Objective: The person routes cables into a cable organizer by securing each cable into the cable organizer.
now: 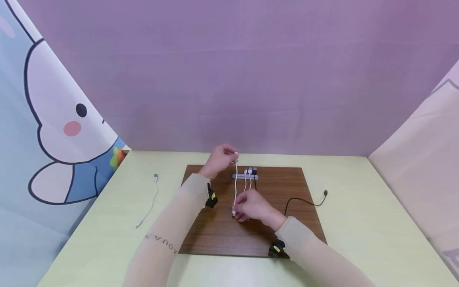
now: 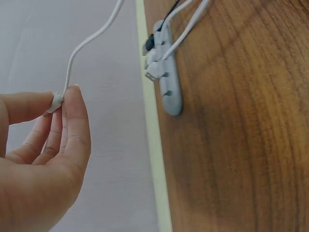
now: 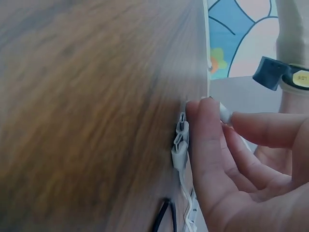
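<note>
My left hand pinches one end of a white USB cable between thumb and fingertips, above the far edge of a brown wooden board. The cable runs down to my right hand, which pinches its other end low over the board. A pale cable organizer strip lies beside my left hand near the board's far edge. Two white cables and a black cable sit in its slots. In the right wrist view, two white plugs lie on the board against my right fingers.
On the pale table, a loose white cable lies left of the board. A black cable end reaches past the board's right edge. A purple cloth hangs behind the table, with printed cloth at the left.
</note>
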`<state>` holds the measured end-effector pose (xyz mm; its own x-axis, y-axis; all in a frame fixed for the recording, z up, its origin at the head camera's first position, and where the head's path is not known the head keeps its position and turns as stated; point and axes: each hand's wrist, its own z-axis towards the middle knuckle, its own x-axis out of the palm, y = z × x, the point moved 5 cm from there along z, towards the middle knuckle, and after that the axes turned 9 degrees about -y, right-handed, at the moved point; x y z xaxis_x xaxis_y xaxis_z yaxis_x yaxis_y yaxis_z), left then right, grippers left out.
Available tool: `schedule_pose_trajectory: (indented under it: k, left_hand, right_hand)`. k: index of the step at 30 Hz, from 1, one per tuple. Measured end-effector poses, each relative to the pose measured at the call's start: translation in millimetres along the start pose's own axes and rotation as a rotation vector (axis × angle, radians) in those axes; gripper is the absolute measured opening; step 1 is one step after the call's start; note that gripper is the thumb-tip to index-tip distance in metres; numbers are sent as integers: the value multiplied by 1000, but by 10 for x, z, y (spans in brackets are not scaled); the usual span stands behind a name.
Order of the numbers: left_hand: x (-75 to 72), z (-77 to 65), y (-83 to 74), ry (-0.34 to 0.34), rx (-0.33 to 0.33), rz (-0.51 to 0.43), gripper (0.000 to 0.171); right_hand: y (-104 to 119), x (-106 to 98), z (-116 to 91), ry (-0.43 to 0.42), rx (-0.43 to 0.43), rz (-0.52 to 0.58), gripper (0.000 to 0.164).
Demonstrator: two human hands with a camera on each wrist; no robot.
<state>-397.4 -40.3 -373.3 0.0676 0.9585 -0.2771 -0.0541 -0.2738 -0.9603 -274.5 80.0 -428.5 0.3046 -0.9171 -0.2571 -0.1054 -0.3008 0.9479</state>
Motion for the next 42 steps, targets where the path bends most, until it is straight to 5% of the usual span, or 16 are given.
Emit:
schedule_pose_trajectory:
  k: [27,42]
  left_hand:
    - [263,124,326,28,-36,187,15]
    - [308,181,370,4,65,412,13]
  right_hand:
    - [-10,-84,-77,-77,57,-160,12]
    - [15,-78,-59,-95,46,-310,16]
